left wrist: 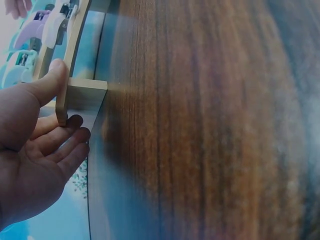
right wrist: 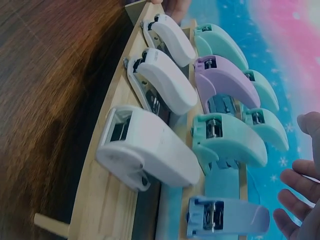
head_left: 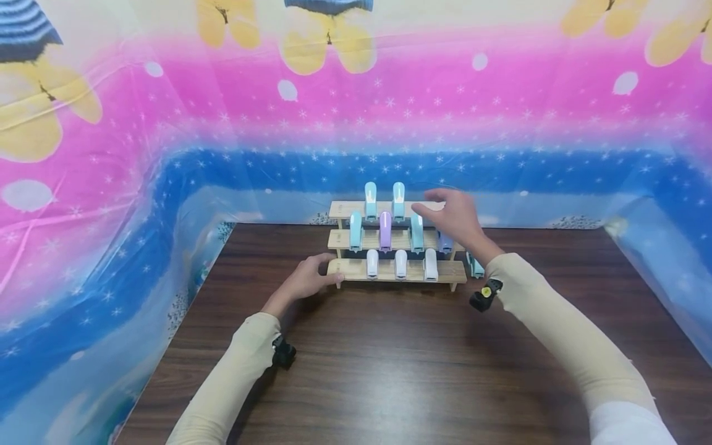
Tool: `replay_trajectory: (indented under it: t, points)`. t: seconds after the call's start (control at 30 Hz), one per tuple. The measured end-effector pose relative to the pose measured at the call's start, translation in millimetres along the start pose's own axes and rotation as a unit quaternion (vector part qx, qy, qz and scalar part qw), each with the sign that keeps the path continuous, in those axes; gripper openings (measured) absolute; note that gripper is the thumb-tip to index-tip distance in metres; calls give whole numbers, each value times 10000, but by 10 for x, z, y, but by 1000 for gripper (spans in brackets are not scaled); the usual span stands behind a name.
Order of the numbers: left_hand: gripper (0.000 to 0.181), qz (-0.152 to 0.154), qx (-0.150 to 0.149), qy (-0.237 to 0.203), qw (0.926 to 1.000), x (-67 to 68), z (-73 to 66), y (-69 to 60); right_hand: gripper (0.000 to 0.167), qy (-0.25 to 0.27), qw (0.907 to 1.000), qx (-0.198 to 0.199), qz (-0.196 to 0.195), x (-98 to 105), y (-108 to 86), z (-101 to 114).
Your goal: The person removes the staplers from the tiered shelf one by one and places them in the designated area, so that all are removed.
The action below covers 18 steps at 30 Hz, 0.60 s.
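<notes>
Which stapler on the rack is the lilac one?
The lilac stapler second from the left on the middle shelf, between two mint staplers; all others are mint, white or blue.

Counted the staplers and I get ten: five mint, three white, one purple, one blue. There's one wooden rack [head_left: 453, 271] near the desk's [head_left: 389, 358] back edge, with three shelves.

Top shelf [head_left: 343, 210]: two mint staplers [head_left: 371, 201] [head_left: 398, 201] that I can see. Middle shelf [head_left: 339, 239]: four, so two mint ones [head_left: 356, 232] [head_left: 417, 233], one purple stapler [head_left: 385, 230] between them, one blue stapler [right wrist: 237, 217] towards the right end. Bottom shelf [head_left: 351, 267]: three white staplers [head_left: 372, 264] [head_left: 400, 264] [head_left: 431, 264].

Number ten's a mint stapler [head_left: 475, 266] just off the rack's right end, partly hidden.

Also two hands, one left hand [head_left: 306, 278], one right hand [head_left: 453, 216], and two black wrist cameras [head_left: 283, 352] [head_left: 485, 295].
</notes>
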<state>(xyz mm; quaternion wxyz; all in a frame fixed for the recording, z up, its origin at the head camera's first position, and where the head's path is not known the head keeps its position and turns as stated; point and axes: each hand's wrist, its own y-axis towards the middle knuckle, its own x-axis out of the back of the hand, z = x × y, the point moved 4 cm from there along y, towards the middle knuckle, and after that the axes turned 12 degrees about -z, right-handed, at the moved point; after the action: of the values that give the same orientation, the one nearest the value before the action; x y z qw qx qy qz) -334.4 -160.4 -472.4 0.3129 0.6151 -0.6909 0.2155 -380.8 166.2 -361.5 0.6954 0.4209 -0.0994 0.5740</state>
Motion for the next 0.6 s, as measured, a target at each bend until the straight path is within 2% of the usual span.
replay_trajectory:
  t: [0.3,0.6]
  points:
    - [65,-7,-17,-7,10000,-1,6,-9,62,-64,9998,-35,168,-218,79,115]
    - [65,-36,-48,-30,10000,-11,21,-6,59,-97,9996,-62,257,-369,132,94]
